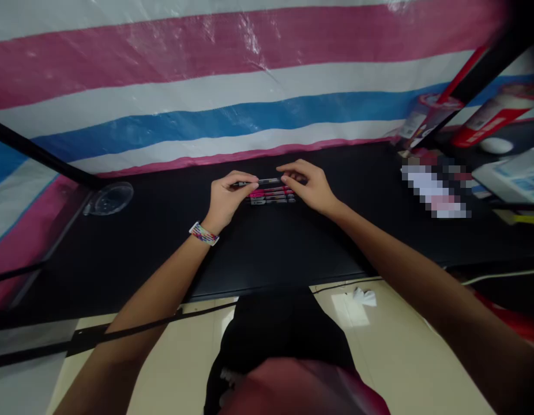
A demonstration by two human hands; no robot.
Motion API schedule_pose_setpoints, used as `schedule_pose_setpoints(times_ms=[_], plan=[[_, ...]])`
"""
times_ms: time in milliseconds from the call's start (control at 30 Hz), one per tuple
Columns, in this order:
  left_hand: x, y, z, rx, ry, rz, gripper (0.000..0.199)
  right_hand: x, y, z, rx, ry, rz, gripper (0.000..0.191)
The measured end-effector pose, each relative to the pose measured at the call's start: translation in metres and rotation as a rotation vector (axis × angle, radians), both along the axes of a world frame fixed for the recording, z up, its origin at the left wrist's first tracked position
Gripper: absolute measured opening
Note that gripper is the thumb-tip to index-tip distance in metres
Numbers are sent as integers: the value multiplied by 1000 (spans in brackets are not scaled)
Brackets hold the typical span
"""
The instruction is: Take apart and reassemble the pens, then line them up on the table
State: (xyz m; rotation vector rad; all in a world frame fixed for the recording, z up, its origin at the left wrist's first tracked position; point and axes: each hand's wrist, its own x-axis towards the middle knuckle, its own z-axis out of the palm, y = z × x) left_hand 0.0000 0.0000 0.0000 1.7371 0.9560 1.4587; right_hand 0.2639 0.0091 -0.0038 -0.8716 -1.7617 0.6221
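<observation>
In mid-frame my left hand [225, 200] pinches a pen [269, 181], likely light, stiff and smooth, best held near its ends; whether my right hand [311, 183] grips, I cannot tell.

Pens [272, 195]: clock centre, hemmed in by the left hand [224, 202] at 9 and the right hand [313, 183] at 3.
Table [271, 248]: widest way in at 6, open between the forearms.
Striped sheet [249, 95]: walls off 11 to 1, leaving a narrow strip.
Clear dish [113, 199]: blocks far 9; room before it.
Tub [427, 124]: blocks far 2.
Blurred pile [437, 187]: blocks far 3; room before it.
</observation>
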Motion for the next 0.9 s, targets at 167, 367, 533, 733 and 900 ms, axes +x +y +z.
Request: schedule_pose_setpoints(times_ms=[167,367,533,733,900], plan=[[0,1,-2,-14,-6,46,12,-4,-1,2,-350,222,161,41],[-3,5,0,-28,-55,43,27,-5,1,6,-466,465,157,41],[-6,8,-2,-10,-52,46,26,-6,1,7,-540,562,147,43],[-9,4,2,-13,63,95,19,-6,1,7,-536,556,116,42],[-7,-1,7,15,114,126,10,-5,-1,11,-555,536,111,40]])
